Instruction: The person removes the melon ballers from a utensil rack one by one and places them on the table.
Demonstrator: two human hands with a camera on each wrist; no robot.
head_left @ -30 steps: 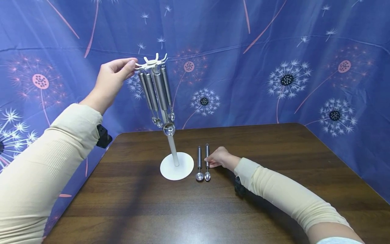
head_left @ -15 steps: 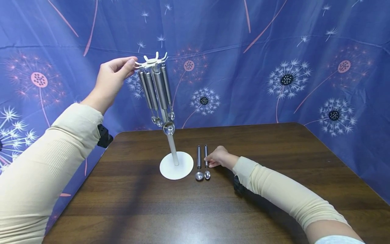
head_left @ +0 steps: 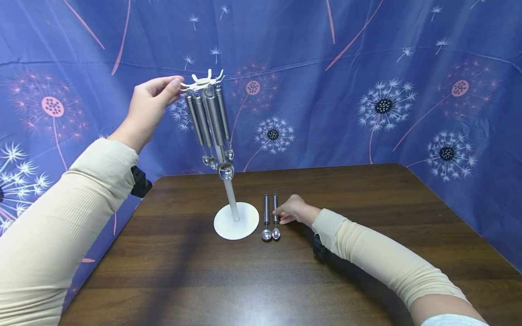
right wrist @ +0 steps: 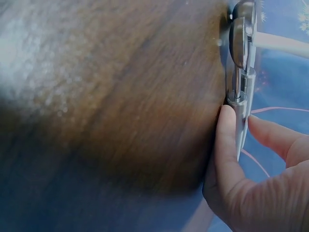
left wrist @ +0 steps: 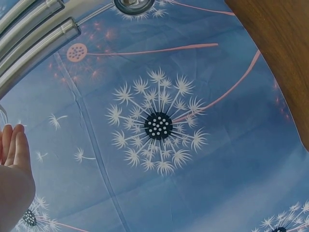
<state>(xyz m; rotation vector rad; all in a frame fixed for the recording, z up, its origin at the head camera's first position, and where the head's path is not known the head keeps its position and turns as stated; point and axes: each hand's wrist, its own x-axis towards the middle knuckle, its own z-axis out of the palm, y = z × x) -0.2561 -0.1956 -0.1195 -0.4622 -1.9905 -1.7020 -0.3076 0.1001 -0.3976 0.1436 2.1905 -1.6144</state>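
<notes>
My left hand (head_left: 148,106) pinches one hook at the top of a white utensil stand (head_left: 236,231). Metal-handled scoops (head_left: 214,113) hang from its hooks, small bowls downward. In the left wrist view only part of that hand (left wrist: 17,166) shows, beside the hanging handles (left wrist: 38,53). Right of the stand's round base, two small metal scoops lie side by side on the table. My right hand (head_left: 295,210) holds the handle of the right scoop (head_left: 276,233) between thumb and fingers, and the left scoop (head_left: 267,234) lies close by. The right wrist view shows fingers (right wrist: 226,140) at the handle.
A brown wooden table (head_left: 253,280) carries the stand. Behind it hangs a blue curtain (head_left: 326,104) with a dandelion pattern. Black cameras are strapped to both wrists, over cream sleeves (head_left: 379,253).
The right scoop has shifted slightly left, its bowl now closer to the left scoop, with my right hand still at its handle. My left hand stays at the stand's top.
</notes>
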